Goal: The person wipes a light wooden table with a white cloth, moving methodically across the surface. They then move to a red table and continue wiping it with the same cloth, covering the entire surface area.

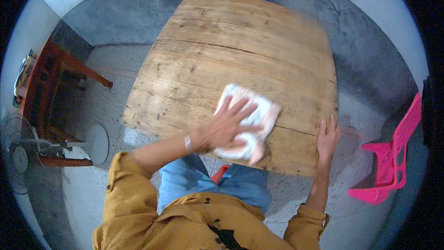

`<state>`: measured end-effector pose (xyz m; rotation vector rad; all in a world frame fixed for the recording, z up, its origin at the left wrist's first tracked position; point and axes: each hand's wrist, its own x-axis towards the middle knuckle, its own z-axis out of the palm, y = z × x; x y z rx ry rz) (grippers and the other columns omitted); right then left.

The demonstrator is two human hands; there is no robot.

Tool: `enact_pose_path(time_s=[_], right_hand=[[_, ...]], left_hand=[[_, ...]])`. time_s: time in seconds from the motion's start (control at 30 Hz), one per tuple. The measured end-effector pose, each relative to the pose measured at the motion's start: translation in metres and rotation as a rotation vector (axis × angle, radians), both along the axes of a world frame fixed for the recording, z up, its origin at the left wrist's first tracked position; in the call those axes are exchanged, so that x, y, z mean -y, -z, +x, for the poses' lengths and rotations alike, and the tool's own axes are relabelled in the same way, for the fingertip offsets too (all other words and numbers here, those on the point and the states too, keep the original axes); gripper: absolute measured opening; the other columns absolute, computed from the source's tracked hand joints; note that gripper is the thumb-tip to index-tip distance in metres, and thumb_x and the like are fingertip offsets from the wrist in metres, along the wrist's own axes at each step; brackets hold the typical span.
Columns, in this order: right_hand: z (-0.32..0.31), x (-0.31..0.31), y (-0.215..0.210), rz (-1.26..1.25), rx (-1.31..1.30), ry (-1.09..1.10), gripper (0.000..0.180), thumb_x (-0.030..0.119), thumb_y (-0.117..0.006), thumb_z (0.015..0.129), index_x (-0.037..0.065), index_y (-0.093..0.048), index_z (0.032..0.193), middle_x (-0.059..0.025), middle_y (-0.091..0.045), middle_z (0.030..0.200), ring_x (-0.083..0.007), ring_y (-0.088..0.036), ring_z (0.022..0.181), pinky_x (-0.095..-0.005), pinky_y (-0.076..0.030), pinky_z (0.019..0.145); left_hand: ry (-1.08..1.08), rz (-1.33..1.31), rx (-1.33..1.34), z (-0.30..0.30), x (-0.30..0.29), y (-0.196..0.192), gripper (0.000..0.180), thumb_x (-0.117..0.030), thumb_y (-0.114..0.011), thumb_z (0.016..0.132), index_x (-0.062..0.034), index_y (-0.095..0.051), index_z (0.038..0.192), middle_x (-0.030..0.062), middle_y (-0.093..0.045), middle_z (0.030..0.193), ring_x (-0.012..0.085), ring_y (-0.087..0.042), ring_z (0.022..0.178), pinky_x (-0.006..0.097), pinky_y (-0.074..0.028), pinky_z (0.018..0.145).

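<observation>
We had our left hand [226,127] spread flat, fingers splayed, pressing down on a white cloth [252,120] that lay crumpled on the near part of the wooden table [240,51]. The cloth sat toward the near right of the tabletop, a little in from the edge, with the palm covering its left half and its far corner showing past the fingertips. A pale band circled that wrist.

Our right hand [327,138] rested open at the table's near right corner, fingers together and lying flat along the edge, gripping nothing that we could make out. The two hands were apart, the cloth between them.

The tabletop was made of wide, worn planks with dark seams. Below it we saw our mustard-coloured sleeves and blue trousers over a grey concrete floor. A pink plastic chair [391,157] stood to the right, well clear of the table. To the left were a standing fan [27,150] and a reddish wooden bench [55,78] by the wall.
</observation>
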<state>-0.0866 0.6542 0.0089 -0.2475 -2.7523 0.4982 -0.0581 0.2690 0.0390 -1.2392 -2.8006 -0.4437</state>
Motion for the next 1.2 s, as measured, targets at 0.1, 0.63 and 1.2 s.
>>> enact_pose_path(time_s=[0.1, 0.63, 1.2], right_hand=[[0.0, 0.002, -0.003, 0.045, 0.001, 0.016, 0.051, 0.039, -0.05, 0.095, 0.008, -0.049, 0.136, -0.0326, -0.044, 0.135, -0.0487, -0.041, 0.125, -0.0522, -0.034, 0.105], [-0.001, 0.0, -0.005, 0.134, 0.016, 0.03, 0.053, 0.038, -0.051, 0.095, 0.01, -0.045, 0.139, -0.0329, -0.042, 0.135, -0.0492, -0.04, 0.125, -0.054, -0.034, 0.103], [-0.003, 0.005, -0.01, 0.076, 0.049, 0.028, 0.05, 0.036, -0.049, 0.096, 0.008, -0.045, 0.137, -0.0321, -0.041, 0.137, -0.0491, -0.039, 0.126, -0.0528, -0.032, 0.106]], left_hand=[[-0.037, -0.111, 0.162, 0.073, 0.048, -0.013, 0.059, -0.068, -0.042, 0.085, -0.0421, -0.046, 0.139, 0.0136, -0.014, 0.158, 0.0417, -0.01, 0.145, 0.068, -0.005, 0.109], [0.018, -0.005, -0.004, -0.002, -0.014, -0.002, 0.056, -0.059, -0.05, 0.085, -0.0398, -0.047, 0.138, 0.0157, -0.017, 0.157, 0.0451, -0.015, 0.142, 0.071, -0.009, 0.106], [-0.471, -0.054, -0.161, -0.175, -0.05, 0.02, 0.056, -0.06, -0.048, 0.088, -0.0394, -0.045, 0.139, 0.0207, -0.028, 0.152, 0.0441, -0.024, 0.139, 0.072, -0.014, 0.104]])
